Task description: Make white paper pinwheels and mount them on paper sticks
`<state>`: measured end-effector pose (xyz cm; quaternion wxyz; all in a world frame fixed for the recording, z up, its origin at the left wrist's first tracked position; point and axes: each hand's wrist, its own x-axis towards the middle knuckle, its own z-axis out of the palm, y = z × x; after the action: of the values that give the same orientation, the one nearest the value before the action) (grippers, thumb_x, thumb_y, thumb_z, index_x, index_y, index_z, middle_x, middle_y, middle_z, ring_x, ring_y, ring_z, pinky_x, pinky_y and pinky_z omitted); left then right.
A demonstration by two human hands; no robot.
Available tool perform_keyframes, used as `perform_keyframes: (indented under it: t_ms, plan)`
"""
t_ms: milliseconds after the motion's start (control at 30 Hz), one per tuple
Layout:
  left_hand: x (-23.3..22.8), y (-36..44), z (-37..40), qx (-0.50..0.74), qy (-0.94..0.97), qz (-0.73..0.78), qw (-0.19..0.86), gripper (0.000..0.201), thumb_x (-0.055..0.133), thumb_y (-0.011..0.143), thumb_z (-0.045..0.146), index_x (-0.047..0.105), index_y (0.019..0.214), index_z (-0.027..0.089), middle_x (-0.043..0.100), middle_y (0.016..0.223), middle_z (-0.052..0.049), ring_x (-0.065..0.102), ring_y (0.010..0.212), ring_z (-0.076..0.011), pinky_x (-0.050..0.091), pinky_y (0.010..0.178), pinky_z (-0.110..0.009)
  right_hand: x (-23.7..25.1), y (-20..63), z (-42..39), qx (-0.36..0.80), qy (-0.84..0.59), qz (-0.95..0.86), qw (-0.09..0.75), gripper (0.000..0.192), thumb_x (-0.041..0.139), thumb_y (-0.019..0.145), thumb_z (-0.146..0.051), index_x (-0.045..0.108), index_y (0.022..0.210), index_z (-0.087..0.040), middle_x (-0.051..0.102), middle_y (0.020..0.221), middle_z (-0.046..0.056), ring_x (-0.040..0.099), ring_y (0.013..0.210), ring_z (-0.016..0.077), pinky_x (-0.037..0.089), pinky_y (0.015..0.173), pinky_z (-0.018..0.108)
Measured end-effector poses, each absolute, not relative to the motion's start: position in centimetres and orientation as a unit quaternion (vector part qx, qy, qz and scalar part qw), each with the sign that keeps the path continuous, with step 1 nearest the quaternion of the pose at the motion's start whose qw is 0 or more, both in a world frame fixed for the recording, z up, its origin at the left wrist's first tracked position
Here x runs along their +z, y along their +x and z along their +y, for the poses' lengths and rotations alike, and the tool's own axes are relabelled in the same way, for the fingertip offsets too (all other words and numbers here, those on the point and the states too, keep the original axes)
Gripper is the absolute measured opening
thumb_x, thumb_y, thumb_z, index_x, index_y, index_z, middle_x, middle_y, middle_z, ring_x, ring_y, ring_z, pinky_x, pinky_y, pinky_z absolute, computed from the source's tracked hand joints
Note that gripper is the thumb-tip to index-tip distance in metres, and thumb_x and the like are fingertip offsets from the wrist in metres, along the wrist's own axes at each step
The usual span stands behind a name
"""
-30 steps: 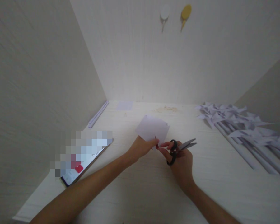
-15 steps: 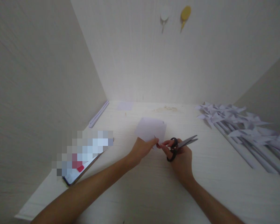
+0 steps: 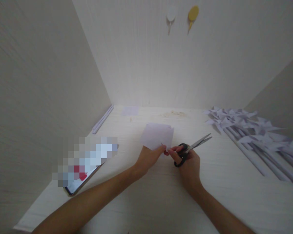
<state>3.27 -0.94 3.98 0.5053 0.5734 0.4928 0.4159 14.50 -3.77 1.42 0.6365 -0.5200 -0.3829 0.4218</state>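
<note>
2 hands are meeting at the near edge of a pale paper sheet (image 3: 157, 136), and that sheet is serving as the landmark for everything else.

Far left of the sheet, a phone (image 3: 85, 159) is lying on the table (image 3: 146, 201) with its screen blurred out, and beyond it a thin rolled paper stick (image 3: 103, 119) is resting along the foot of the left wall. Behind the sheet, close to the back wall, a small flat paper square (image 3: 130, 110) is lying on the table.

Next comes the left hand (image 3: 148, 157), sitting just under the sheet's near edge. It is closed in a pinch, fingers curled, gripping the lower edge so the sheet is tilting up and away from the person, clear of the table.

Just right of that pinch, the right hand (image 3: 189, 162) is wrapped around the black handles of the scissors (image 3: 191, 148), with its forefinger and thumb stretching left to touch the same lower corner of the sheet. The 2 blades are nearly together, and their long axis is running up and to the right, pointing away from the sheet, not into it. So the cutting tips are lying on the far side of the right hand from the paper, while the left hand is the nearer one to the sheet's body.

Well to the right of the sheet, a heap of finished paper pinwheels (image 3: 249, 130) on rolled sticks is spreading toward the right wall. High above on the back wall, 2 hooks (image 3: 182, 14) are hanging, 1 white and 1 yellow.
</note>
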Motion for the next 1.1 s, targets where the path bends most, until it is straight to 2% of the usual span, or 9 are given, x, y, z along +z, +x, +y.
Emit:
perform_keyframes:
  t_ms: [300,533,667,867,967,1100]
  plan:
    - [4.2,3.4,-1.2,0.422,0.552,0.497,0.521,0.014,0.050,0.063,0.020,0.055,0.050,0.017,0.060,0.059,0.000,0.056,0.066,-0.0148,0.041,0.075,-0.027,1.0,14.5,-3.8,0.412,-0.522,-0.392,0.636,0.024,0.068,0.058,-0.025,0.046,0.066,-0.018,0.057,0.063,-0.001,0.059,0.059,0.0156,0.044,0.057,0.028]
    - [4.4,3.4,-1.1,0.414,0.551,0.504,0.521,0.017,0.050,0.063,0.020,0.055,0.047,0.018,0.060,0.058,0.000,0.056,0.065,-0.0151,0.041,0.072,-0.027,0.8,14.9,-3.4,0.391,-0.565,-0.412,0.599,0.028,0.069,0.054,-0.032,0.047,0.065,-0.018,0.055,0.057,-0.001,0.053,0.053,0.0139,0.036,0.046,0.024]
    - [4.4,3.3,-1.1,0.417,0.539,0.498,0.536,0.017,0.050,0.063,0.020,0.055,0.047,0.017,0.059,0.056,0.000,0.056,0.062,-0.0137,0.042,0.070,-0.026,0.6,15.1,-3.2,0.423,-0.549,-0.413,0.590,0.028,0.069,0.055,-0.031,0.046,0.066,-0.018,0.057,0.058,0.000,0.053,0.055,0.0143,0.035,0.047,0.024]
    - [4.5,3.3,-0.9,0.424,0.511,0.480,0.573,0.013,0.052,0.062,0.021,0.055,0.051,0.015,0.057,0.051,0.000,0.055,0.058,-0.0132,0.043,0.062,-0.026,1.2,15.2,-3.3,0.417,-0.557,-0.421,0.582,0.028,0.069,0.055,-0.032,0.047,0.065,-0.018,0.050,0.054,-0.004,0.043,0.048,0.0096,0.030,0.044,0.022]
    - [4.8,2.9,-0.3,0.444,0.484,0.475,0.586,0.012,0.054,0.062,0.024,0.055,0.055,0.014,0.059,0.055,-0.001,0.056,0.058,-0.0137,0.043,0.060,-0.026,1.8,15.2,-3.6,0.409,-0.560,-0.436,0.573,0.024,0.061,0.063,-0.037,0.047,0.061,-0.017,0.041,0.048,-0.006,0.036,0.043,0.0074,0.026,0.041,0.021]
    - [5.7,1.9,1.0,0.505,0.460,0.429,0.591,0.012,0.055,0.063,0.025,0.056,0.061,0.013,0.060,0.059,-0.001,0.057,0.060,-0.0129,0.043,0.061,-0.025,2.3,15.0,-4.6,0.448,-0.526,-0.521,0.501,0.038,0.046,0.074,-0.043,0.044,0.047,-0.016,0.035,0.043,-0.005,0.031,0.041,0.0067,0.023,0.039,0.021]
